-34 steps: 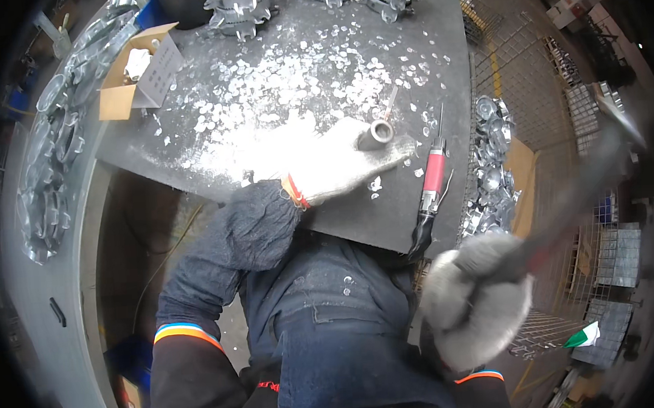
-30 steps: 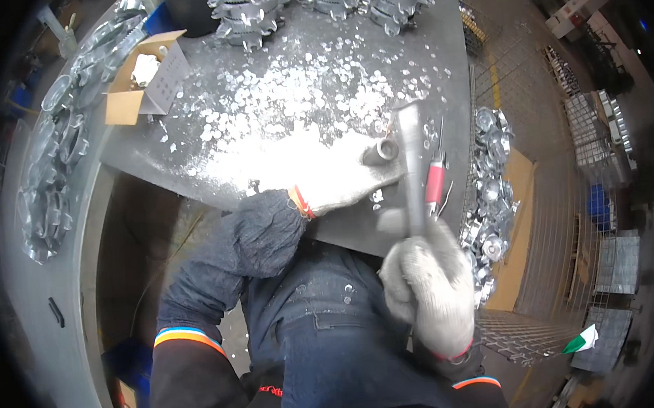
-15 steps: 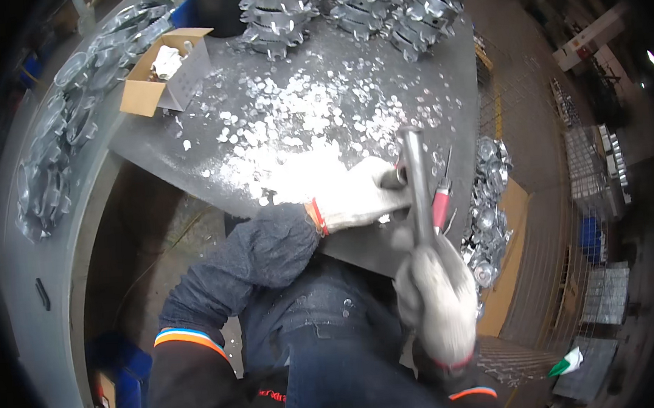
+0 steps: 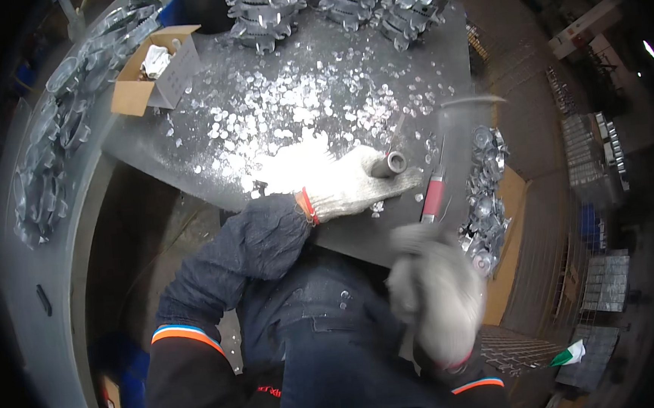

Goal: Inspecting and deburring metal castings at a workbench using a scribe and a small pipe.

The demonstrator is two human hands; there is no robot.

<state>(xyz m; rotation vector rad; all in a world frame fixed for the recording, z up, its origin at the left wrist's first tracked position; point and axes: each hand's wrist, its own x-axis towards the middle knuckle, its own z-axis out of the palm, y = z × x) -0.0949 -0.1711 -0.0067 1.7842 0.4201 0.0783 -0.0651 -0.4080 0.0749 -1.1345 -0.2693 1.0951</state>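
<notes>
My left hand [image 4: 352, 183], in a white knit glove, is closed round a short grey metal tube [image 4: 390, 165] over the table's near edge. Its round, hollow-looking top end faces up; its lower part is hidden. In a glove smeared by motion, my right hand [image 4: 439, 295] grips a hammer, whose blurred head [image 4: 473, 101] is beyond the table's right edge. The handle is nearly lost in blur. Between the hands lies a red-handled tool [image 4: 433, 198] with a thin metal shaft. Many small silvery discs [image 4: 301, 103] are strewn over the dark table [image 4: 149, 156].
Stacked cast metal parts [image 4: 265, 19] stand along the table's far side. More castings line the left bench [image 4: 41, 178] and fill a cardboard box [image 4: 513, 206] at right. An open carton [image 4: 171, 86] holding something white sits at far left. Wire-mesh caging [image 4: 543, 265] is further right.
My right hand has swung the hammer, its head moving right from above the tube. My left hand keeps hold of the tube. The view has shifted slightly.
</notes>
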